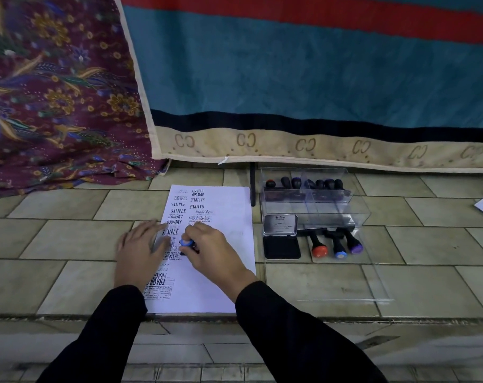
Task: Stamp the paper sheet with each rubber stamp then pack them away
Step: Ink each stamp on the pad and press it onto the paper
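A white paper sheet (pixel 223 233) with several black stamp prints lies on the tiled surface. My right hand (pixel 210 250) grips a blue-topped rubber stamp (pixel 185 242) and holds it down on the sheet's middle left. My left hand (pixel 140 247) rests flat, fingers straight, on the sheet's left edge. To the right, three stamps lie loose: a red-topped stamp (pixel 319 248), a blue-topped stamp (pixel 339 250) and a purple-topped stamp (pixel 353 243). An open black ink pad (pixel 281 246) lies beside them, its lid (pixel 280 224) raised.
A clear plastic box (pixel 317 200) behind the ink pad holds several more dark-handled stamps. Its clear lid (pixel 345 283) lies flat at the right. Patterned and teal cloths (pixel 290 78) hang close behind. A step edge (pixel 345 319) runs along the front.
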`<control>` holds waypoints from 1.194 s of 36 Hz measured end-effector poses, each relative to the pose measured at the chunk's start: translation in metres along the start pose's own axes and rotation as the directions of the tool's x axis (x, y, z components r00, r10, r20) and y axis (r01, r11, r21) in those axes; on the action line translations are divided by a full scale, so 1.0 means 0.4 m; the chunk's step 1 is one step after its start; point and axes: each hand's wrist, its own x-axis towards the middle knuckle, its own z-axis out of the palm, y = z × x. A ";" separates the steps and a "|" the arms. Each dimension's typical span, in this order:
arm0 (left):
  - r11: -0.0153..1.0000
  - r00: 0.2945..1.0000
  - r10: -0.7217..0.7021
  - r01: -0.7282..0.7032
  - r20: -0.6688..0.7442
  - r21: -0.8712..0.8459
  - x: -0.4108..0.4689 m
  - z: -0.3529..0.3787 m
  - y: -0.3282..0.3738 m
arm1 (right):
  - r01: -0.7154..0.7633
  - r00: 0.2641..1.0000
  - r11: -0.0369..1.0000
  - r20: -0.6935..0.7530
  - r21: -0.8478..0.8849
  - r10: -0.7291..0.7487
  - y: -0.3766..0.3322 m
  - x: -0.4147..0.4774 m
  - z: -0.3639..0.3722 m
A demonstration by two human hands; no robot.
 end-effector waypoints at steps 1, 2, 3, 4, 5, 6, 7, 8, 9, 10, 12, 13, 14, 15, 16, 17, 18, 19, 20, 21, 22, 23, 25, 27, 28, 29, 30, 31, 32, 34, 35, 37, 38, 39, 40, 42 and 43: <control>1.000 1.000 -0.003 0.003 0.001 -0.002 0.000 0.001 -0.001 | -0.021 1.000 1.000 -0.003 0.016 0.021 -0.001 0.004 0.000; 1.000 1.000 -0.007 0.007 0.003 -0.004 0.000 0.002 -0.001 | -0.045 0.999 0.999 -0.001 0.030 0.045 -0.001 0.012 0.000; 1.000 1.000 -0.012 0.012 0.005 -0.005 0.000 0.004 -0.001 | -0.069 0.998 0.997 0.003 0.040 0.069 -0.002 0.022 -0.002; 1.000 1.000 -0.013 0.013 0.005 -0.002 0.000 0.005 -0.002 | -0.091 0.996 0.995 0.010 0.046 0.091 -0.004 0.032 -0.004; 1.000 1.000 -0.011 0.011 0.002 0.001 0.002 0.006 -0.003 | -0.109 0.994 0.993 0.018 0.047 0.108 -0.004 0.041 -0.007; 1.000 1.000 -0.009 0.009 0.000 0.003 0.002 0.007 -0.004 | -0.117 0.993 0.992 0.030 0.043 0.115 -0.004 0.045 -0.009; 1.000 1.000 -0.007 0.007 0.001 0.005 0.003 0.007 -0.004 | -0.112 0.993 0.993 0.042 0.037 0.111 -0.003 0.044 -0.010; 1.000 1.000 -0.006 0.006 0.003 0.007 0.004 0.007 -0.004 | -0.098 0.994 0.995 0.048 0.032 0.096 -0.002 0.038 -0.010; 1.000 1.000 -0.007 0.007 0.004 0.007 0.004 0.006 -0.003 | -0.079 0.996 0.996 0.046 0.031 0.078 -0.001 0.027 -0.008; 1.000 1.000 -0.010 0.010 0.005 0.003 0.003 0.003 -0.001 | -0.063 0.997 0.997 0.041 0.034 0.061 0.000 0.016 -0.005; 1.000 1.000 -0.010 0.010 0.003 -0.009 0.002 -0.001 0.003 | -0.037 0.999 0.999 0.025 0.028 0.036 0.002 0.000 0.001; 1.000 1.000 -0.006 0.006 0.004 -0.010 0.001 -0.002 0.004 | -0.030 0.999 0.999 0.016 0.023 0.030 0.002 -0.004 0.004; 1.000 1.000 -0.004 0.004 0.005 -0.010 0.000 -0.003 0.005 | -0.030 1.000 0.999 0.010 0.021 0.030 0.002 -0.005 0.005; 1.000 1.000 -0.005 0.005 0.005 -0.011 0.000 -0.004 0.005 | -0.035 0.999 0.999 0.005 0.021 0.035 0.003 -0.005 0.005; 1.000 1.000 -0.008 0.008 0.004 -0.013 0.000 -0.005 0.006 | -0.045 0.999 0.998 -0.004 0.031 0.045 0.005 -0.006 0.003; 1.000 1.000 -0.009 0.009 0.004 -0.014 0.000 -0.006 0.006 | -0.064 0.998 0.996 -0.024 0.066 0.066 0.008 -0.008 0.000; 1.000 1.000 -0.006 0.006 0.003 -0.010 0.000 -0.005 0.006 | -0.091 0.993 0.987 -0.067 0.133 0.101 0.011 -0.011 -0.007; 1.000 1.000 -0.001 0.001 0.003 -0.003 0.000 -0.005 0.006 | -0.119 0.981 0.967 -0.127 0.224 0.150 0.014 -0.015 -0.018; 1.000 1.000 0.004 -0.004 0.004 0.002 -0.001 -0.006 0.005 | -0.132 0.960 0.941 -0.195 0.311 0.199 0.016 -0.018 -0.033; 1.000 1.000 0.005 -0.005 0.004 0.004 -0.002 -0.006 0.004 | -0.127 0.934 0.920 -0.269 0.370 0.237 0.018 -0.021 -0.052; 1.000 1.000 0.003 -0.003 0.006 0.004 -0.003 -0.008 0.004 | -0.112 0.903 0.911 -0.343 0.396 0.260 0.020 -0.023 -0.075; 1.000 1.000 0.001 -0.001 0.008 0.002 -0.004 -0.009 0.005 | -0.095 0.871 0.912 -0.409 0.400 0.270 0.025 -0.026 -0.102; 1.000 1.000 -0.001 0.001 0.011 0.000 -0.006 -0.010 0.010 | -0.075 0.818 0.929 -0.510 0.363 0.266 0.039 -0.035 -0.163; 1.000 1.000 -0.003 0.003 0.008 -0.005 -0.006 -0.012 0.014 | -0.096 0.769 0.952 -0.585 0.290 0.256 0.058 -0.054 -0.227; 1.000 1.000 -0.004 0.004 0.007 -0.006 -0.007 -0.013 0.015 | -0.112 0.747 0.958 -0.614 0.265 0.257 0.069 -0.070 -0.257; 1.000 1.000 -0.006 0.006 0.006 -0.008 -0.007 -0.014 0.016 | -0.136 0.724 0.959 -0.636 0.249 0.268 0.082 -0.089 -0.284; 1.000 1.000 -0.010 0.010 0.008 -0.009 -0.007 -0.015 0.017 | -0.165 0.701 0.955 -0.652 0.247 0.290 0.096 -0.112 -0.308; 1.000 1.000 -0.013 0.013 0.008 -0.011 -0.007 -0.015 0.018 | -0.198 0.679 0.945 -0.658 0.261 0.324 0.111 -0.137 -0.330; 1.000 1.000 -0.013 0.014 0.009 -0.013 -0.007 -0.015 0.018 | -0.230 0.660 0.931 -0.657 0.284 0.364 0.127 -0.164 -0.347; 1.000 1.000 -0.007 0.007 0.008 -0.013 -0.007 -0.014 0.017 | -0.298 0.635 0.905 -0.645 0.303 0.426 0.156 -0.220 -0.370; 1.000 1.000 -0.003 0.003 0.008 -0.012 -0.007 -0.013 0.016 | -0.334 0.630 0.897 -0.640 0.288 0.440 0.167 -0.247 -0.375; 1.000 1.000 -0.002 0.002 0.011 -0.011 -0.007 -0.011 0.013 | -0.380 0.648 0.901 -0.635 0.208 0.420 0.183 -0.293 -0.373; 1.000 1.000 -0.006 0.006 0.008 -0.015 -0.008 -0.011 0.013 | -0.384 0.672 0.910 -0.628 0.157 0.393 0.186 -0.312 -0.367; 1.000 1.000 -0.011 0.011 0.004 -0.020 -0.008 -0.011 0.014 | -0.378 0.701 0.919 -0.613 0.113 0.364 0.186 -0.330 -0.359; 1.000 1.000 -0.014 0.014 0.000 -0.022 -0.008 -0.011 0.015 | -0.363 0.732 0.929 -0.593 0.076 0.335 0.185 -0.345 -0.349; 1.000 1.000 -0.011 0.011 -0.008 -0.015 -0.007 -0.011 0.018 | -0.327 0.790 0.945 -0.539 0.030 0.291 0.180 -0.369 -0.326; 1.000 1.000 -0.007 0.006 -0.013 -0.010 -0.006 -0.011 0.019 | -0.315 0.811 0.949 -0.512 0.025 0.283 0.176 -0.378 -0.314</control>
